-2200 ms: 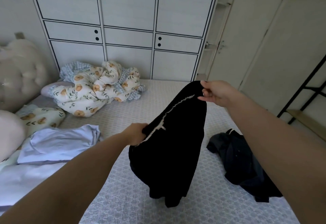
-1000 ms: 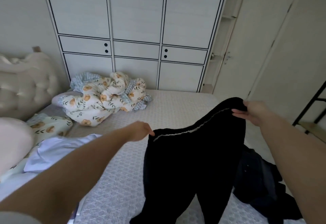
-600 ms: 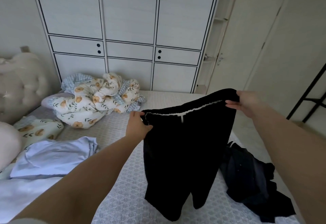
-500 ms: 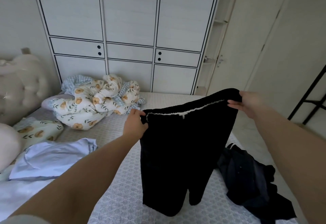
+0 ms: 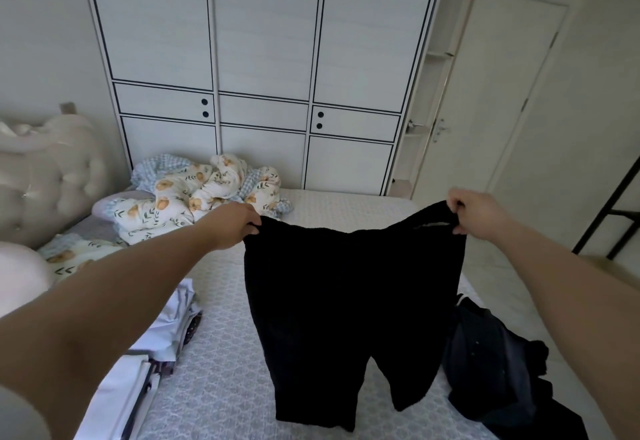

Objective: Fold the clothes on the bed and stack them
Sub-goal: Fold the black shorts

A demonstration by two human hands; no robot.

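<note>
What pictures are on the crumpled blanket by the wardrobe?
Orange flowers with green leaves on white, on the crumpled blanket, seen from the head camera.

shorts (image 5: 349, 301) above bed (image 5: 225, 370), folded stack (image 5: 166, 329) left, crumpled clothes (image 5: 495, 363) right, quilt (image 5: 194, 197) behind

Black shorts (image 5: 346, 301) spread, hanging above bed (image 5: 221, 387)

Plain black shorts (image 5: 346, 301). A pale grey bed (image 5: 221, 370) cover with a small repeating lattice print. A cream duvet (image 5: 194, 197) with orange flowers, green leaves and blue gingham. A dark navy garment (image 5: 498, 363). White folded clothes (image 5: 162, 332). A white wardrobe (image 5: 263, 59) with black lines.
</note>
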